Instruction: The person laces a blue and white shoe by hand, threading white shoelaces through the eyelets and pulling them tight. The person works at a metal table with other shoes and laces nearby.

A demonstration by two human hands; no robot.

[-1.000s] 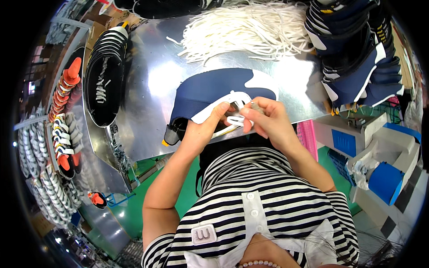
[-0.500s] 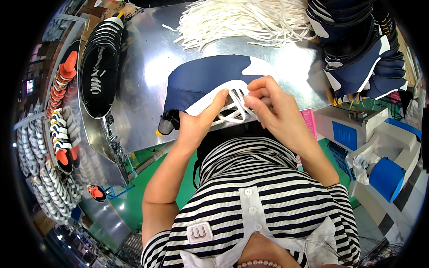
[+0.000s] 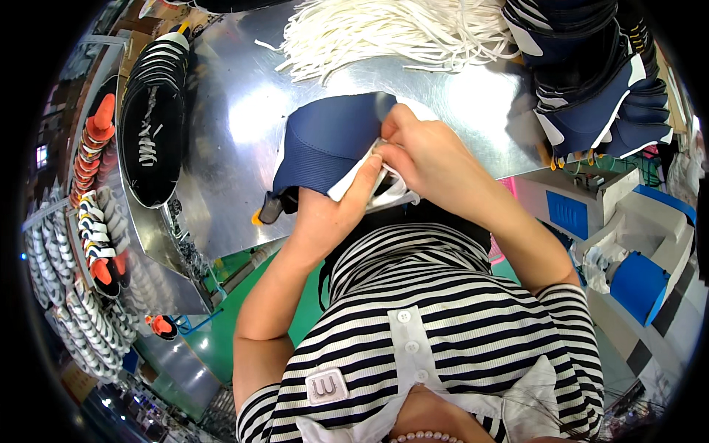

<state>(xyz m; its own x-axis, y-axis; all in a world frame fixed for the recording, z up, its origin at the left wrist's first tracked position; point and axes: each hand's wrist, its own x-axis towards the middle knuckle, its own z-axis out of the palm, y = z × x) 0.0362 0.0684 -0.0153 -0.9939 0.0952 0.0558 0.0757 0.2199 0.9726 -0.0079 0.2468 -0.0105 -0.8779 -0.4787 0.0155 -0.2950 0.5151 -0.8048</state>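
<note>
Navy shoe upper [image 3: 332,129] mid-frame, over table [image 3: 229,177] edge. Left hand [image 3: 337,212] grips its white trim [image 3: 346,182], likely steadying it; right hand [image 3: 428,155] pinches same edge, fingertips partly hidden. White laces [image 3: 391,37] top centre, presumably for easy reach.

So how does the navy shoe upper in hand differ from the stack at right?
The navy shoe upper is single; the stack of shoe uppers holds several. The left hand and right hand are on the navy shoe upper; neither touches the stack. Both show navy and white.
</note>
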